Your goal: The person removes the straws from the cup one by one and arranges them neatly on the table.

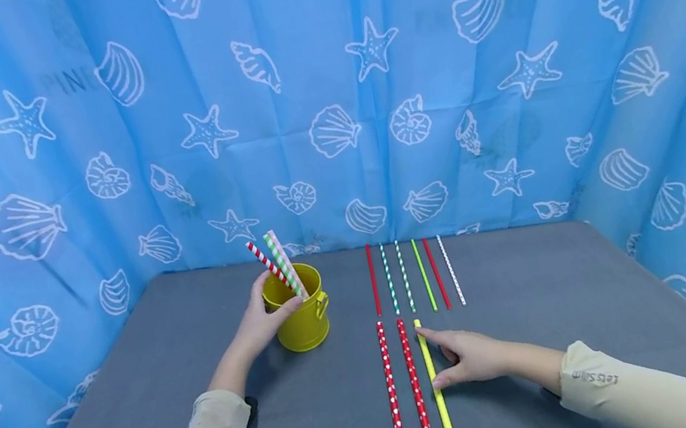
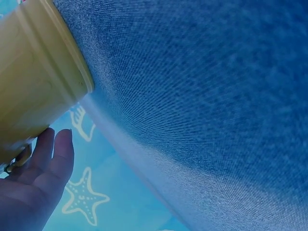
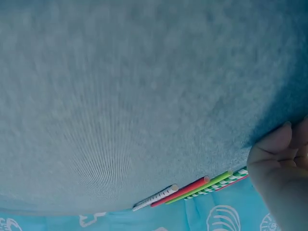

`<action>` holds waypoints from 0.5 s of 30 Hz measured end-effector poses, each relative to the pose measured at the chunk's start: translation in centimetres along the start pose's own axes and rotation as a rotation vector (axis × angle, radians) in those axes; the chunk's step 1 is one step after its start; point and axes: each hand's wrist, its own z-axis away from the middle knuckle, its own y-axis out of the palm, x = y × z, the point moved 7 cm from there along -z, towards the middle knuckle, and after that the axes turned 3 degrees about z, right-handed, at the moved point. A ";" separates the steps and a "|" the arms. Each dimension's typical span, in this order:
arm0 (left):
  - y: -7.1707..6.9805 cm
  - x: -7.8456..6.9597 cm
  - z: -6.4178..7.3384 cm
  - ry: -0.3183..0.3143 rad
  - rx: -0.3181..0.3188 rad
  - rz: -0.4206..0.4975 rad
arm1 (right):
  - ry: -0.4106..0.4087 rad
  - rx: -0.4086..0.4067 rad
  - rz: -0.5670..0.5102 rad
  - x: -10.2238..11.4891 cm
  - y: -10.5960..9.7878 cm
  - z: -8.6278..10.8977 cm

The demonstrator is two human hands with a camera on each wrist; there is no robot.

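My left hand (image 1: 267, 311) grips the small yellow bucket (image 1: 304, 328) at its rim, thumb across the front, other fingers at its far left side. In the left wrist view, fingertips rest against the bucket's wall (image 2: 38, 77). Several paper straws lean in it, among them a red-striped one (image 1: 265, 260), a green-striped one (image 1: 279, 256) and a pale pink one (image 1: 290, 265). My right hand (image 1: 471, 354) touches a thick yellow straw (image 1: 440, 411) lying on the table, its index finger straight near the far end and its thumb lower down.
Two red straws with white spots, left (image 1: 391, 389) and right (image 1: 416, 385), lie left of the yellow one. Behind them is a row of thinner straws, including a red one (image 1: 373, 277) and a green one (image 1: 424, 276). A blue curtain (image 1: 319, 80) surrounds the grey table (image 1: 167, 352).
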 end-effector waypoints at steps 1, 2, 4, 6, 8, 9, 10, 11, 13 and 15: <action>0.0 0.0 0.0 0.000 0.001 0.000 | -0.002 0.006 0.027 0.1 0.1 0.2; 0.1 0.0 0.0 0.000 0.003 0.000 | -0.001 0.011 0.043 0.1 0.2 0.3; 0.1 0.0 0.0 0.002 0.007 -0.007 | 0.000 0.014 0.072 0.1 0.3 0.3; 0.2 0.0 -0.1 0.001 0.009 -0.009 | 0.016 0.015 0.086 0.0 0.3 0.2; 0.2 0.0 -0.1 0.001 0.010 -0.008 | 0.033 0.018 0.090 -0.2 0.3 0.2; 0.3 -0.1 -0.1 0.002 0.012 -0.007 | 0.044 0.019 0.087 -0.3 0.4 0.1; 0.3 -0.1 0.0 0.002 0.013 -0.004 | 0.053 0.019 0.086 -0.4 0.4 0.1; 0.3 -0.1 0.0 -0.001 0.011 0.002 | 0.062 0.019 0.084 -0.5 0.4 0.1; 0.3 -0.2 0.0 0.000 0.011 -0.001 | 0.071 0.018 0.077 -0.6 0.4 0.0; 0.3 -0.2 0.1 -0.003 0.010 -0.002 | 0.077 0.017 0.069 -0.7 0.3 -0.1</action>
